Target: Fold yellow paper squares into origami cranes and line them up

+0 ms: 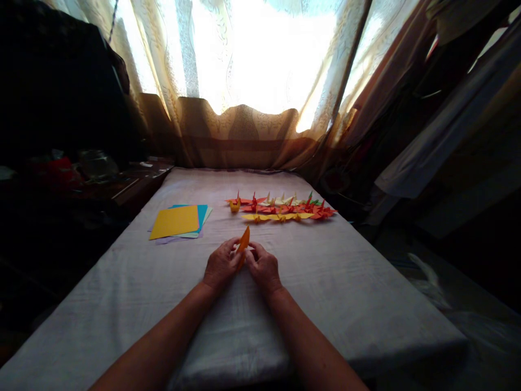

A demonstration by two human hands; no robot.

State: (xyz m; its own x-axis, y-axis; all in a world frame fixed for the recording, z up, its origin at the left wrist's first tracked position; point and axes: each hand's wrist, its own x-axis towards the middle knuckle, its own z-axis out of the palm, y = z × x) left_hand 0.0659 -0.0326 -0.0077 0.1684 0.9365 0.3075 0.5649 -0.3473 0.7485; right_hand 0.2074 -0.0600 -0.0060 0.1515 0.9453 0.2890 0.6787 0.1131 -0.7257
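My left hand [220,264] and my right hand [264,266] meet at the middle of a cloth-covered table [345,282]. Together they pinch a folded piece of orange paper [243,240], whose pointed tip sticks up between the fingertips. Both hands rest low on the cloth. Beyond them, several finished paper cranes [283,207] in red, orange, yellow and pale colours lie in rows. A stack of flat coloured sheets [176,221], yellow on top with blue beneath, lies to the left.
Patterned curtains [244,81] hang behind the table with bright light coming through. A dark cluttered side surface [101,174] stands at the left. More hanging fabric [439,141] fills the right side. The table's right edge drops off into shadow.
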